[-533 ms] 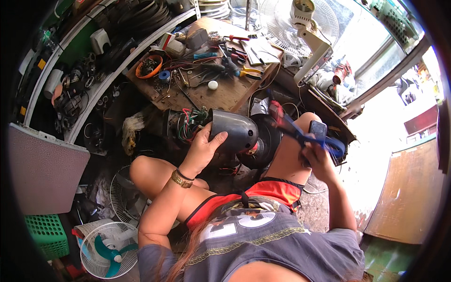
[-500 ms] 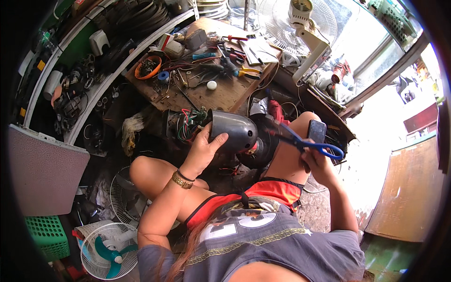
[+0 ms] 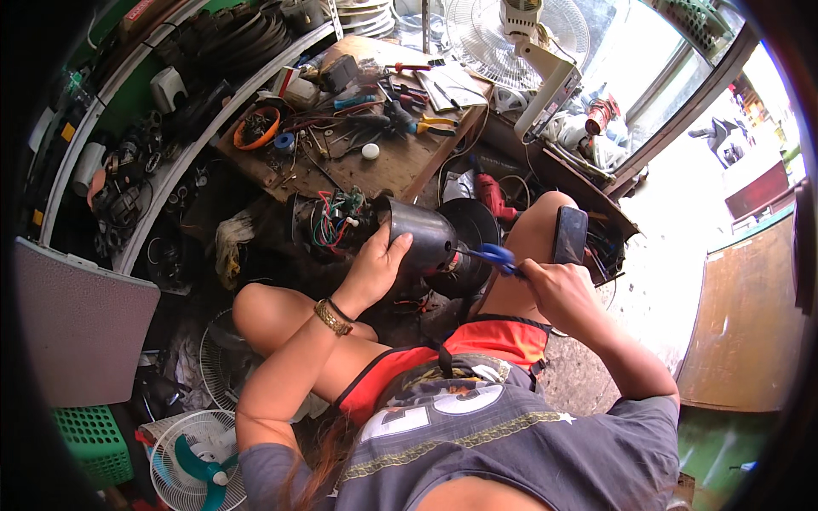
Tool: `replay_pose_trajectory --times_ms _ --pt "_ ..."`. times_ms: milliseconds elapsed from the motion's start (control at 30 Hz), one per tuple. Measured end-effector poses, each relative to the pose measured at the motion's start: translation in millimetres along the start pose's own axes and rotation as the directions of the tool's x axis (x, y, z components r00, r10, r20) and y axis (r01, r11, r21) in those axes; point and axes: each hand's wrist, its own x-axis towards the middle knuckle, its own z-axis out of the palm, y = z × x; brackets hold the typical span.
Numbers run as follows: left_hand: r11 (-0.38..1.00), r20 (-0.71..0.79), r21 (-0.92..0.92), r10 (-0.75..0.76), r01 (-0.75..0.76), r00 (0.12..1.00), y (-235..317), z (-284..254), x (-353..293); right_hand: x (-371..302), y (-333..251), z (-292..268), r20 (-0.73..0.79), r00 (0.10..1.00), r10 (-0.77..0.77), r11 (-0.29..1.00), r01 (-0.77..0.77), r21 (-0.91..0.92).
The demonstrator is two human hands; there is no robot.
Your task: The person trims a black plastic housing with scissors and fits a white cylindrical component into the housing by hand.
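My left hand [image 3: 375, 264] is wrapped round a dark, rounded fan motor housing [image 3: 422, 234], thumb on top, held over my lap. Beyond its open left end sit a green circuit board and a bundle of red, green and white wires [image 3: 328, 226]. In my right hand [image 3: 554, 289] are blue-handled scissors [image 3: 496, 257], gripped by the handle. Their tip meets the right end of the housing near a small hole; whether it goes inside I cannot tell. Behind the housing lies a round black base [image 3: 473, 230].
A wooden bench [image 3: 392, 175] ahead bears pliers [image 3: 434, 126], an orange bowl [image 3: 256, 128] and a white cap [image 3: 370, 152]. A red drill [image 3: 494, 196] lies beyond my right knee, where a phone [image 3: 570, 236] rests. Fan parts [image 3: 200, 468] crowd the left.
My right hand has brought the scissors leftward from above my right thigh to the housing's end. My left hand keeps its hold on the housing. The view has shifted slightly.
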Motion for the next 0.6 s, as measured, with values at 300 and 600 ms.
replay_pose_trajectory --times_ms 300,600 --pt "0.96 0.064 0.256 -0.135 0.114 0.989 -2.5 -4.1 9.5 21.7 2.4 17.4 0.066 0.996 -0.067 0.985 0.076 -0.156" --pt "0.968 -0.26 0.242 0.137 -0.072 0.956 -15.7 27.0 4.0 44.7 8.3 41.6 0.165 0.985 0.041 0.967 -0.081 0.24"
